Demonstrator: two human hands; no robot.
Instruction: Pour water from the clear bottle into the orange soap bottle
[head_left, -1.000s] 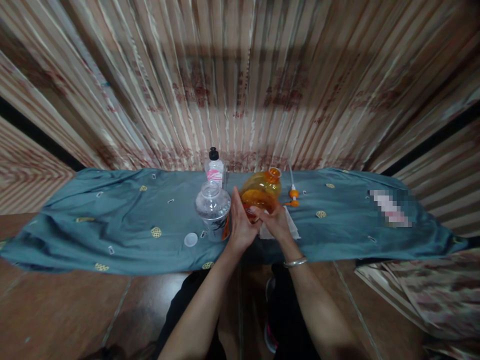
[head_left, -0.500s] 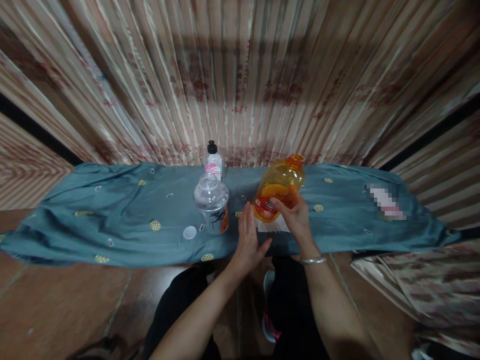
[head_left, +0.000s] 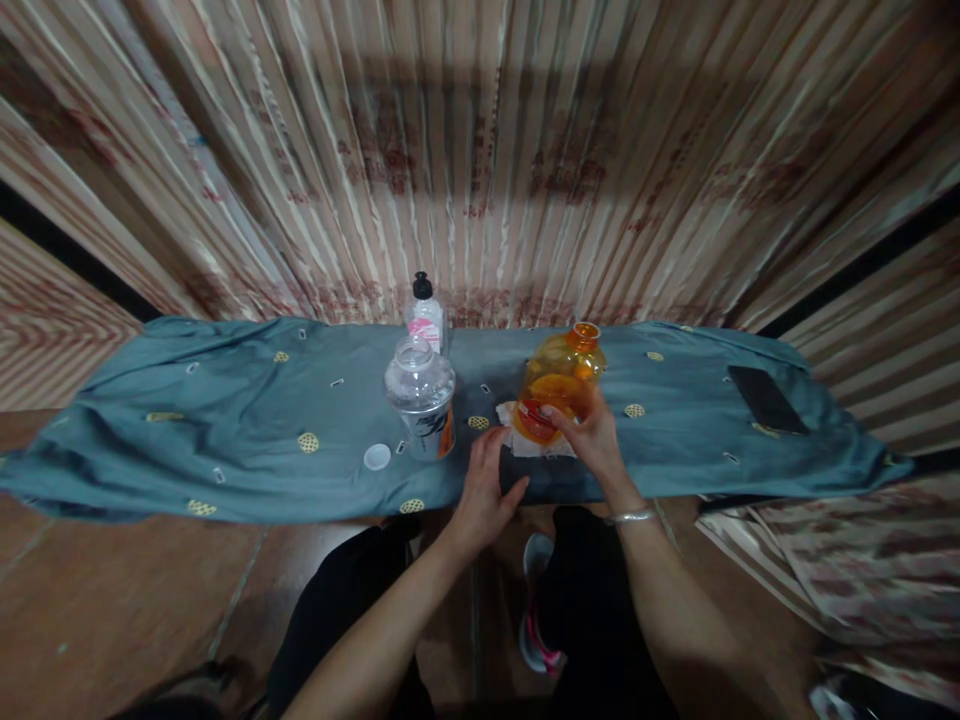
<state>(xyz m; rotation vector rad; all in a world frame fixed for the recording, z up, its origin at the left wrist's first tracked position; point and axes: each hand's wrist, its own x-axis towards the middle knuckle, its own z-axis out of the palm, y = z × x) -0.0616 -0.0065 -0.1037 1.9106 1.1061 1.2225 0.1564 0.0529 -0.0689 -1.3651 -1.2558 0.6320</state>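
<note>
An orange translucent bottle (head_left: 559, 385) with no cap stands tilted on a white tissue (head_left: 525, 445) on the blue-green cloth (head_left: 225, 420). My right hand (head_left: 592, 440), a bangle on its wrist, grips the bottle's lower side. My left hand (head_left: 487, 490) rests open near the cloth's front edge, fingers stretched toward the tissue, holding nothing. A clear plastic bottle (head_left: 421, 395) with a dark label stands just left of my left hand, its white cap (head_left: 376, 457) lying beside it.
A small clear bottle with a black cap and pink label (head_left: 425, 315) stands at the back by the striped curtain. A black phone (head_left: 766, 398) lies at the cloth's right end. Brown tiled floor and my dark-clothed legs are below.
The orange bottle has swung from lying tilted in both hands to nearly upright on the tissue. My left hand has let go and dropped toward the cloth's front edge.
</note>
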